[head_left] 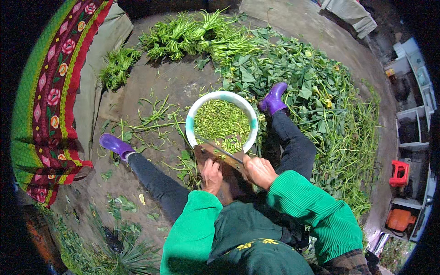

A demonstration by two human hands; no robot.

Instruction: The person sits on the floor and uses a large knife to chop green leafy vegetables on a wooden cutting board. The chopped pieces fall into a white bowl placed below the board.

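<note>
My right hand (259, 172) grips a knife (225, 151) by its handle, the blade slanting up and left across a wooden cutting board (225, 184). My left hand (211, 176) rests on the board close to the blade with fingers curled; whether stems are pinched under it is hidden. A few green bits lie by the blade. The board's far end meets the near rim of a round white and teal basin (253, 123). Chopped green stems (220, 118) fill the basin, with larger pieces heaped at its near side. The basin stands between my outstretched legs.
Bundles of green stems (185, 34) lie at the far side, with a smaller bunch (118, 67) to their left. A wide heap of leafy vines (302, 75) covers the floor at right. Loose stems (154, 113) are strewn left of the basin. A flowered cloth (55, 96) hangs at left.
</note>
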